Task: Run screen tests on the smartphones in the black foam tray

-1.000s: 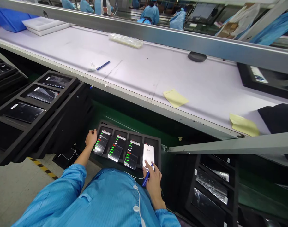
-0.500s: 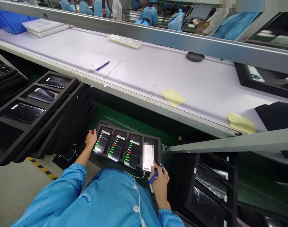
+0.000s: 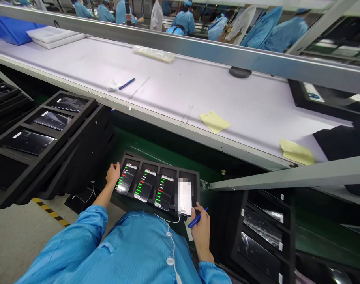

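A black foam tray (image 3: 173, 172) holds several phones in a row. Three phones, including the leftmost (image 3: 127, 178), show green and red text on dark screens. The rightmost phone (image 3: 186, 200) has a bright white screen, partly blurred out, and a white cable (image 3: 174, 222) runs near its lower end. My left hand (image 3: 113, 174) grips the tray's left edge, fingers curled. My right hand (image 3: 201, 230) holds a blue pen (image 3: 197, 218) beside the white-screened phone's lower right corner.
Stacked black trays of phones stand at left (image 3: 91, 114) and right (image 3: 237, 232). Beyond is a white bench (image 3: 168, 86) with yellow notes (image 3: 214, 121), another blue pen (image 3: 127, 83) and a blue bin (image 3: 17, 31). A metal beam crosses at right (image 3: 271, 176). People in blue work behind.
My right hand has shifted slightly at the bright phone's lower corner, and the pen in it has tilted and moved a little right. The camera view has shifted slightly.
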A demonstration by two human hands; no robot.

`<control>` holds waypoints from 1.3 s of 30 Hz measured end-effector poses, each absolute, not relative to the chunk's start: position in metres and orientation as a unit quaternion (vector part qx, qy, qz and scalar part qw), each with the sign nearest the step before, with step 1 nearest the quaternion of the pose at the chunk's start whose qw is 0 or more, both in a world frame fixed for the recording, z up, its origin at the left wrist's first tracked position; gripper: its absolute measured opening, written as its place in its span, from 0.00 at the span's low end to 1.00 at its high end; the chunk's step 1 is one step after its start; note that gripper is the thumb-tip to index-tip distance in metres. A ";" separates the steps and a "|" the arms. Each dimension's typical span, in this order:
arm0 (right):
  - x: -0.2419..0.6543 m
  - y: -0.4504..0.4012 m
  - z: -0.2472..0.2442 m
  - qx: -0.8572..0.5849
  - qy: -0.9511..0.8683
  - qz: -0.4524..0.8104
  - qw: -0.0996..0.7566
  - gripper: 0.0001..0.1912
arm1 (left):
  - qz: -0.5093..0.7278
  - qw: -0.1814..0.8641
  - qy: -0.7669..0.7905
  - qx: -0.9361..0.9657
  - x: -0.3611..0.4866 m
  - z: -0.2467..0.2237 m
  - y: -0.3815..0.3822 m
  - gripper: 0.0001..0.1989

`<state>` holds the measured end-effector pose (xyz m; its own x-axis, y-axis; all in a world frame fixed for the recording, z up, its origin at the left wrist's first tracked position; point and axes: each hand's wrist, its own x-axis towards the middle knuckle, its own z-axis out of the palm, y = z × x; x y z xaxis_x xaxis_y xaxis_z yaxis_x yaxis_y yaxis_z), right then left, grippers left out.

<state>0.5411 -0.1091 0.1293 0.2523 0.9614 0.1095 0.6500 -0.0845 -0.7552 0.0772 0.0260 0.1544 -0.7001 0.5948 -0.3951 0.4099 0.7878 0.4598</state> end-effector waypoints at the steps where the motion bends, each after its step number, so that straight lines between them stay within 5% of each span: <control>1: 0.541 -0.109 0.130 -0.705 -0.569 0.218 0.361 0.22 | 0.172 0.271 0.906 0.277 0.077 0.154 0.026 0.21; 9: 0.536 -0.099 0.130 -0.722 -0.557 0.204 0.357 0.21 | 0.170 0.278 0.904 0.277 0.076 0.154 0.027 0.21; 18: 0.530 -0.087 0.121 -0.752 -0.542 0.160 0.339 0.38 | 0.175 0.275 0.903 0.281 0.076 0.154 0.026 0.21; 32: 0.544 -0.093 0.118 -0.744 -0.494 0.241 0.379 0.28 | 0.169 0.278 0.903 0.281 0.074 0.151 0.028 0.22; 39: 0.536 -0.093 0.122 -0.742 -0.527 0.224 0.349 0.32 | 0.168 0.280 0.903 0.279 0.078 0.160 0.027 0.21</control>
<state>0.5357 -0.0935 0.1215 0.3443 0.9382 0.0350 0.6253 -0.2013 -0.7540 0.0783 0.0273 0.1604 -0.6885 0.5973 -0.4113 0.4092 0.7882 0.4597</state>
